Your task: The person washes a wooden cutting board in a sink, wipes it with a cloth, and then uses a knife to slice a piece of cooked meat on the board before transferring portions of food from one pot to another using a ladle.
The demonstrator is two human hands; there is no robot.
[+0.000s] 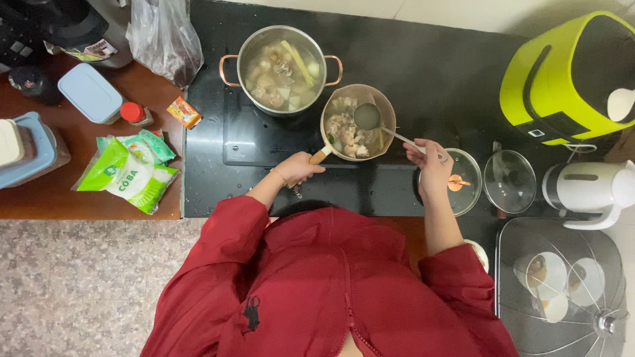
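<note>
Seen from above: left hand (299,166) fingers closed on handle of small saucepan (358,122) already holding soup, right hand (431,166) fingers gripping ladle (368,117) over it, big pot (281,69) beyond still quite full.

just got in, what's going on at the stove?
A person in a red jacket stands at a black cooktop. The left hand grips the handle of a small saucepan of soup. The right hand holds a ladle with its bowl in the saucepan. A bigger pot of broth sits just behind.
</note>
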